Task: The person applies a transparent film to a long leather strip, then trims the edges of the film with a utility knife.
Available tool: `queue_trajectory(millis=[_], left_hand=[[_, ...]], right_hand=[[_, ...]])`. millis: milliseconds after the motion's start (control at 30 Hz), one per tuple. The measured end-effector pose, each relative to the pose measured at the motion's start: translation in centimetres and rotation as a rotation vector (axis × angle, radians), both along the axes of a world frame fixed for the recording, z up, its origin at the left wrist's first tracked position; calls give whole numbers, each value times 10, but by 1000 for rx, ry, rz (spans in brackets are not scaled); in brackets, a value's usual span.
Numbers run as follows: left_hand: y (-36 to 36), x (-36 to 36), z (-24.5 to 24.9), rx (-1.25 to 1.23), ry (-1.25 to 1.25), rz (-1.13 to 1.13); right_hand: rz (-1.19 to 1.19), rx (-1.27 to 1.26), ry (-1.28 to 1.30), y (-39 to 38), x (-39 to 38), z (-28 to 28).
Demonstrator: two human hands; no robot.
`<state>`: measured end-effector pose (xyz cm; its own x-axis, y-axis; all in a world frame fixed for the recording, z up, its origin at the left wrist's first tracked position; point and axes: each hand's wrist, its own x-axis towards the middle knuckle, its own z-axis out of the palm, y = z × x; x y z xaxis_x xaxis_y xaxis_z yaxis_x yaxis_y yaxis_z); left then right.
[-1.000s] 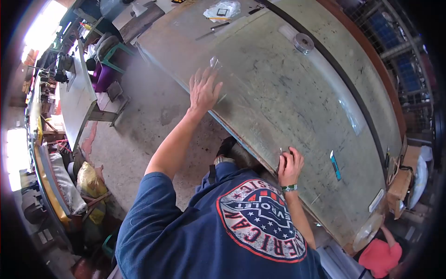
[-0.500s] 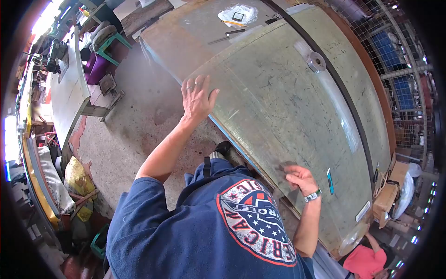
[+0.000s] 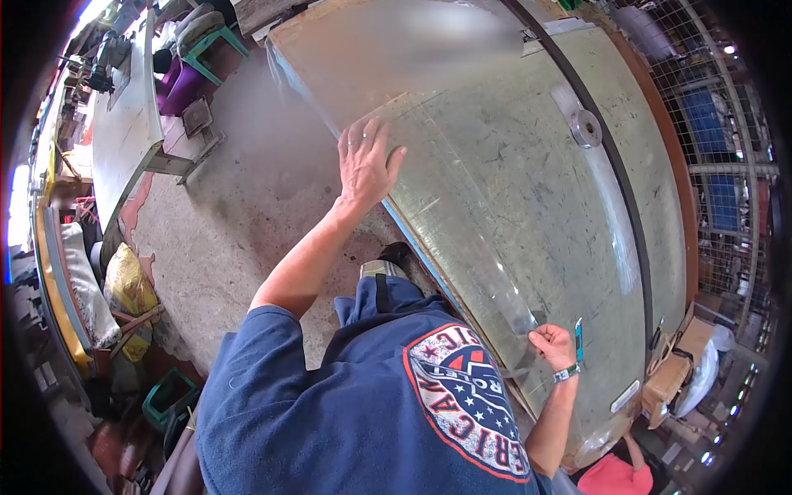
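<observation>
Right hand (image 3: 553,345) farther down scratched workshop table (image 3: 528,181)

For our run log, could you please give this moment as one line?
left hand: open, flat on worktable | right hand: fingers shut on clear strip end | clear strip: along near edge

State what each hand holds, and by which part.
The right hand pinches the near end of the clear film at the table edge. The left hand grips nothing: it lies flat on the film farther along.
</observation>
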<state>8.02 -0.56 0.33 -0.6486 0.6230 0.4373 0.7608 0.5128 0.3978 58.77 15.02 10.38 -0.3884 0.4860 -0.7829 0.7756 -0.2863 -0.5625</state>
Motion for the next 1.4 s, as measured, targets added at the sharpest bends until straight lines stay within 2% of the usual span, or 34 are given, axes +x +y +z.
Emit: queue_trajectory(millis=[167,400,833,933,967,1000,1033,1067,1200,1400], left_hand=[[1,-3,-2,13,-2,18],[4,-6,-6,25,27,12],[9,-4,0,-9,55,27],[6,-19,-16,-62,217,17],[6,-23,-20,-115,239,-14],[10,-15,-13,-73,237,-8],[14,-23,-17,1,228,-76],[13,-27,-26,-2,254,-52],[8,-11,-22,-118,251,-33],[9,-21,-30,-184,218,-46]], right_hand=[[-8,37,-4,-8,8,-39],[-27,7,-26,-13,7,-56],[-13,35,-7,-8,15,-56],[204,234,14,-3,12,-52],[83,163,61,-4,11,-36],[144,203,35,-1,21,-27],[10,75,56,0,38,-26],[-76,56,127,-4,54,-25],[-146,145,33,-20,126,-27],[-187,249,-105,-34,181,-43]])
